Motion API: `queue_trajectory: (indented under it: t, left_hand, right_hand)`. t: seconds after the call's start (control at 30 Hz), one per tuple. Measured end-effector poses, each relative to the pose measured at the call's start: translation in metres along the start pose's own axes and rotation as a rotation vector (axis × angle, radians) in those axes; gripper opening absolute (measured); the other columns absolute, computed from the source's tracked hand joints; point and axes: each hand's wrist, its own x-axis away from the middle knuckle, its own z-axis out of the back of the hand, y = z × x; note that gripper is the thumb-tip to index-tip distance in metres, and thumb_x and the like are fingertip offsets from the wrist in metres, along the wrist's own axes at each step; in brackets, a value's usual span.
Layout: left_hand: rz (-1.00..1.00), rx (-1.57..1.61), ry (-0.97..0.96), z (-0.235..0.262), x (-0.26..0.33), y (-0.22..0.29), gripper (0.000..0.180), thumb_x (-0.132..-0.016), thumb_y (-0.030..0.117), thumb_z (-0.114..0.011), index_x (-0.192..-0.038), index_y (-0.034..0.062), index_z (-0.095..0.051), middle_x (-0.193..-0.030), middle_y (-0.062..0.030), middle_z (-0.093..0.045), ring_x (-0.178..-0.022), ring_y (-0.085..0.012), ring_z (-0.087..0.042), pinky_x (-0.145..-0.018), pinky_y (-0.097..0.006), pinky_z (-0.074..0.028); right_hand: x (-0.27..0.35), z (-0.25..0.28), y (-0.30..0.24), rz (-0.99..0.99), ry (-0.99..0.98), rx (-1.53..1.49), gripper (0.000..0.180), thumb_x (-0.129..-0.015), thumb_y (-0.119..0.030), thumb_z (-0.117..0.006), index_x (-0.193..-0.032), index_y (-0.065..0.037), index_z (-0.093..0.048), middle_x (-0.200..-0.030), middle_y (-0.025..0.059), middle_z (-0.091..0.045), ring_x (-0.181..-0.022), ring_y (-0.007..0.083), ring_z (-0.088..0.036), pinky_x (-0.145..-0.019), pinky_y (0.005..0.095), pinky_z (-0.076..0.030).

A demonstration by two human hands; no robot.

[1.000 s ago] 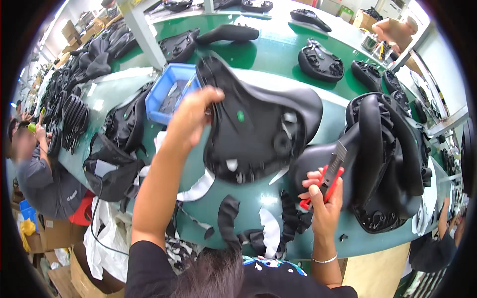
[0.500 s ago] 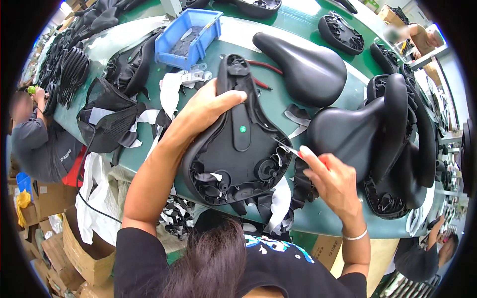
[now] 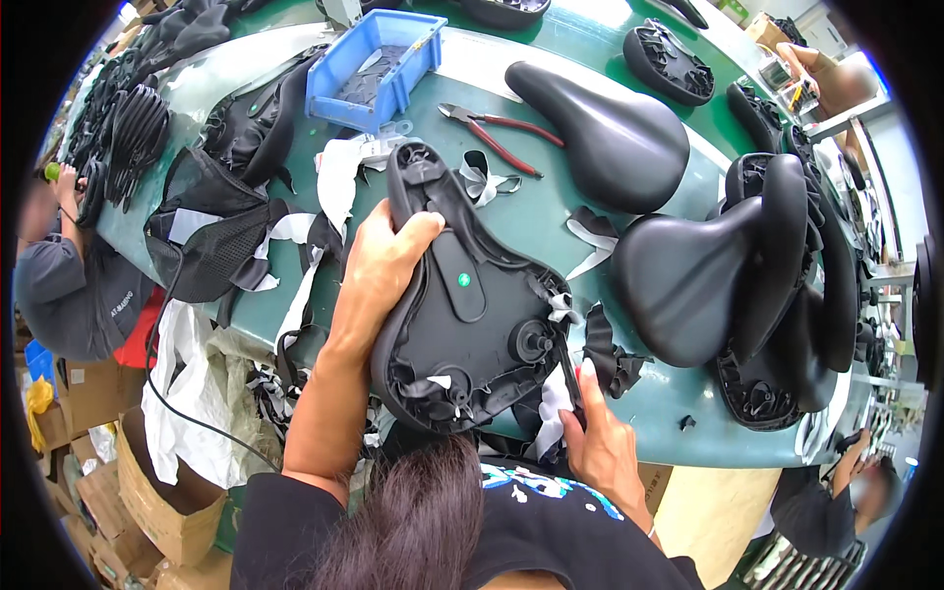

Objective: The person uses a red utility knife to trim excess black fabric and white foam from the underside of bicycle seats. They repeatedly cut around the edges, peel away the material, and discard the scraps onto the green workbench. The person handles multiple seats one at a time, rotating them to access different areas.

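Note:
An upside-down black bicycle saddle [image 3: 506, 334] faces me with its underside up and its nose away from me. My left hand [image 3: 388, 258] is closed around its left rim near the nose, thumb over the edge. My right hand [image 3: 608, 447] is beside the wide rear right edge, its fingers closed around a thin dark piece that I cannot make out. Folded cover edges and white bits of lining show along the saddle's rim. Beyond the nose lie cutting pliers [image 3: 503, 146] with red handles, and a curled black-and-white offcut [image 3: 482, 182].
Finished black saddles [image 3: 615, 133] lie at the far right, and more are piled to the right [image 3: 688, 275]. A blue bin [image 3: 393, 98] stands at the back. Offcuts and a mesh piece [image 3: 211, 246] cover the left. Cardboard boxes [image 3: 162, 492] are below left. Other people work at both sides.
The saddle has come nearer, tilting slightly left, with my left hand on it. My right hand has moved down along its right edge; the pointed metal tip seen earlier no longer shows.

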Motion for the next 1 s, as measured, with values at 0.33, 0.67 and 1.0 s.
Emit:
queue_trajectory:
  t: [0.33,0.67,1.0]
  left_hand:
    - [-0.205,0.198,0.266,0.011,0.029,-0.039,0.045,-0.081,0.019,-0.068,-0.117,-0.0014,-0.049,-0.097,-0.0078,-0.059,-0.082,-0.0136,-0.057,-0.076,-0.028,-0.048]
    - [-0.840,-0.924,-0.189,-0.054,0.021,0.009,0.023,-0.080,0.028,-0.067,-0.088,0.0076,-0.062,-0.086,-0.0095,-0.061,-0.083,-0.0259,-0.052,-0.079,-0.037,-0.037]
    - [-0.166,0.039,-0.355,-0.044,0.007,0.009,0.028,-0.091,0.026,-0.061,-0.078,0.0018,-0.058,-0.069,-0.0003,-0.055,-0.061,-0.0073,-0.045,-0.056,-0.024,-0.037]
  right_hand:
    - [-0.115,0.017,-0.021,0.366,0.417,-0.328,0.062,-0.080,-0.002,-0.068,-0.135,-0.003,-0.041,-0.116,0.0147,-0.062,-0.092,0.0193,-0.064,-0.069,0.0270,-0.052]
    - [-0.111,0.031,-0.042,0.542,0.270,-0.387,0.057,-0.080,-0.004,-0.069,-0.131,0.000,-0.045,-0.111,0.0177,-0.063,-0.090,0.0296,-0.067,-0.080,0.0331,-0.052]
    - [-0.095,0.060,0.008,0.579,0.113,0.378,0.062,-0.077,-0.012,-0.069,-0.136,-0.019,-0.050,-0.067,0.0023,-0.048,-0.055,0.0175,-0.053,-0.045,0.0333,-0.043]
